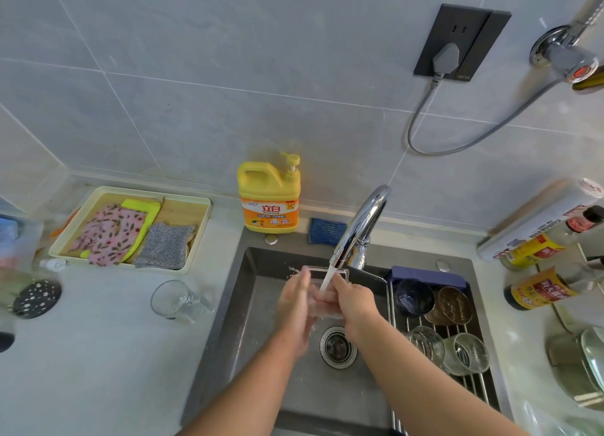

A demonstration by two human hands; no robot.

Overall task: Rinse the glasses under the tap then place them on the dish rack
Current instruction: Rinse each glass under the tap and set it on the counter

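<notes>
A clear square glass (318, 280) is held over the sink (261, 268) under the chrome tap (362, 229), with water running into it. My left hand (295, 300) grips its left side and my right hand (351, 300) grips its right side. A clear glass mug (173, 300) lies on the counter left of the sink. The dish rack (470, 381) spans the sink's right part and holds a dark blue glass (413, 296), a brown glass (454, 304) and two clear ribbed glasses (425, 342) (465, 354).
A yellow detergent bottle (269, 197) and a blue sponge (327, 231) stand behind the sink. A tray of cloths (130, 229) sits at the left. Sauce bottles (542, 288) and a glass lid (588, 357) crowd the right counter. A drain (336, 345) lies below my hands.
</notes>
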